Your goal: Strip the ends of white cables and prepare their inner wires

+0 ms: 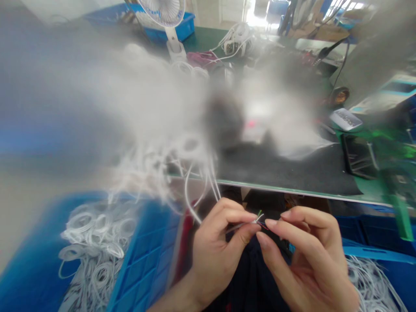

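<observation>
My left hand [216, 249] is closed, its thumb and index finger pinching the end of a white cable. Thin coloured wires [260, 216], green, white and a darker reddish one, fan out of that end past the fingertips. Close on the right is my right hand [308, 253], its thumb and index fingertip a little apart beside the wire tips. The index fingertip seems to touch the darker wire; I see nothing gripped between the fingers. White cable strands [187, 190] hang from the table edge behind my left hand.
A blue crate [146, 251] of coiled white cables [104, 247] stands at left; more cables [373, 281] lie in a blue bin at lower right. On the table are a black mat [292, 173], a phone-like black device [359, 156] and a white fan [173, 41]. Much of the middle is blurred.
</observation>
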